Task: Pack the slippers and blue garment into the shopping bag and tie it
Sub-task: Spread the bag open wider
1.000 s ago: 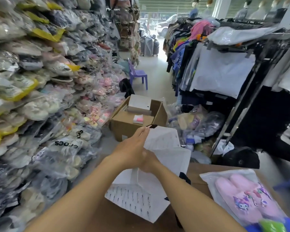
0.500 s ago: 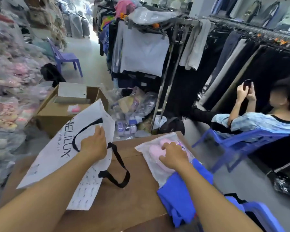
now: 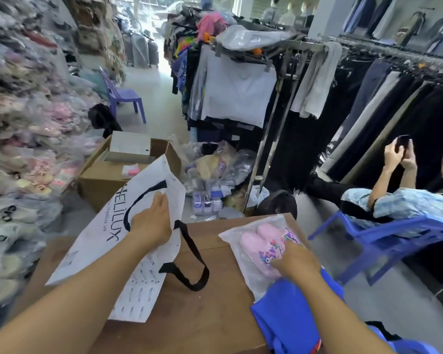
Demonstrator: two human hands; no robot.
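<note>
Shopping bag [image 3: 105, 238]: lying flat and slanted at centre-left, mouth pointing to the upper right; light, floppy, best taken at the rim.
Left hand [image 3: 151, 223]: fingers pinching the bag's top edge by the black handles [image 3: 189, 261].
Slippers [image 3: 264, 249]: sitting in a slick clear pouch at lower right on the worktop [image 3: 189, 315]; soft, light, long axis running up-left.
Right hand [image 3: 294, 261]: fingers closing on the pouch's near end.
Blue garment [image 3: 287, 318]: lying limp beneath the pouch.

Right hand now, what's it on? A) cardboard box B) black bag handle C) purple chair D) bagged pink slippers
D: the right hand rests on the clear packet of pink slippers, beside the blue garment; the left hand holds the white shopping bag.
</note>
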